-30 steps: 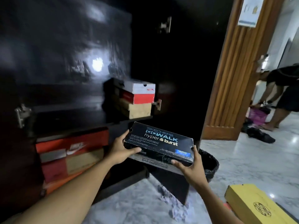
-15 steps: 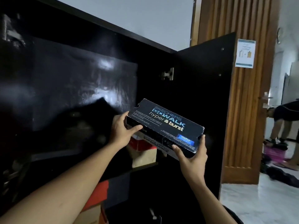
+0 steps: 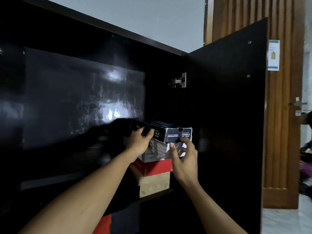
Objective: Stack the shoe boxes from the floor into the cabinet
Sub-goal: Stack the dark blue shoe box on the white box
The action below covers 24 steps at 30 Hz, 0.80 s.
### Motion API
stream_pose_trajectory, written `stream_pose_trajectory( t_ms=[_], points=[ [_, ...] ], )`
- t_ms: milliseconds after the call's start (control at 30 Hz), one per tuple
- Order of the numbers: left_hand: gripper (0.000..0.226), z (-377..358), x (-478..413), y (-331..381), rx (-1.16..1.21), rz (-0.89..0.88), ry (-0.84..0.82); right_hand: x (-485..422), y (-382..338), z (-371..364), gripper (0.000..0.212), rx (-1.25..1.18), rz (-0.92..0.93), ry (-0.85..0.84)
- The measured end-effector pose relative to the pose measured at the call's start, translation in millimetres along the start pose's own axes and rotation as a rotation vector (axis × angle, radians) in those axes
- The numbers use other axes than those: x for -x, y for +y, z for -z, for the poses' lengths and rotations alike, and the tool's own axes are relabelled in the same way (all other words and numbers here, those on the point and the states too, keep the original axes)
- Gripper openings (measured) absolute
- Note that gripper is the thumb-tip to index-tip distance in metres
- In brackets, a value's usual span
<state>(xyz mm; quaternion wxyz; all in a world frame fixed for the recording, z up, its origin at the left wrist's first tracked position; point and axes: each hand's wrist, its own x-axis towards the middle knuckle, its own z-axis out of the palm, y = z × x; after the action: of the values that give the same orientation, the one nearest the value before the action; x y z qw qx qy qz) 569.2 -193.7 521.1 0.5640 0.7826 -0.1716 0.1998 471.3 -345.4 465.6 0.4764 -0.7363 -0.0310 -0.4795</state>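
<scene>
A black Skechers shoe box [image 3: 172, 135] lies on top of a stack on the dark cabinet's upper shelf [image 3: 152, 200]. Under it are a white box [image 3: 158, 152], a red box [image 3: 157, 167] and a tan cardboard box [image 3: 154, 184]. My left hand [image 3: 139, 143] grips the black box's left long side from below. At the box's near end, my right hand [image 3: 183, 157] has its fingertips on the end face and its thumb just under the edge. The far end of the box is lost in the dark of the cabinet.
The cabinet's black door [image 3: 228, 115] stands open on the right, with a metal hinge [image 3: 179, 81] above the stack. Another red box [image 3: 103, 223] shows on the lower shelf. A brown slatted wooden door [image 3: 283, 132] and pale floor [image 3: 285, 222] lie further right.
Both hands lifted the black box from waist height up to the upper shelf and turned it end-on onto the stack. My view rose from the floor to the cabinet's top.
</scene>
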Motion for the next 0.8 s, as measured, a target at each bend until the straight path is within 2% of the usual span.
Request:
stream_pose_trajectory(
  t_ms=[67,100,167,233,333,533,633,733,800],
  points=[
    [0.073,0,-3,2,0.032,0.011,-0.018,-13,5,-3,0.042,0.064,0.083,-0.046],
    [0.076,1,-6,3,0.050,0.017,-0.017,-20,7,-4,0.039,0.083,0.098,-0.067],
    [0.093,0,-7,3,0.053,0.028,-0.039,-33,13,-8,0.039,0.126,0.111,-0.129],
    [0.097,-4,-7,-4,0.012,0.025,-0.073,-38,21,-12,0.040,0.173,0.129,-0.208],
    [0.102,-11,-17,-9,-0.040,0.022,-0.026,-51,29,-18,0.044,0.260,0.129,-0.308],
    [0.078,-14,-49,-4,0.029,-0.018,0.017,-87,32,-38,0.054,0.420,0.149,-0.430],
    [0.077,-21,-54,-18,-0.041,-0.013,0.075,-84,43,-49,0.053,0.458,0.133,-0.503],
    [0.074,-21,-64,-23,-0.034,-0.011,0.102,-90,47,-64,0.070,0.443,0.105,-0.507],
    [0.077,-21,-71,-27,-0.046,-0.027,0.117,-92,52,-68,0.072,0.436,0.073,-0.488]
  ],
)
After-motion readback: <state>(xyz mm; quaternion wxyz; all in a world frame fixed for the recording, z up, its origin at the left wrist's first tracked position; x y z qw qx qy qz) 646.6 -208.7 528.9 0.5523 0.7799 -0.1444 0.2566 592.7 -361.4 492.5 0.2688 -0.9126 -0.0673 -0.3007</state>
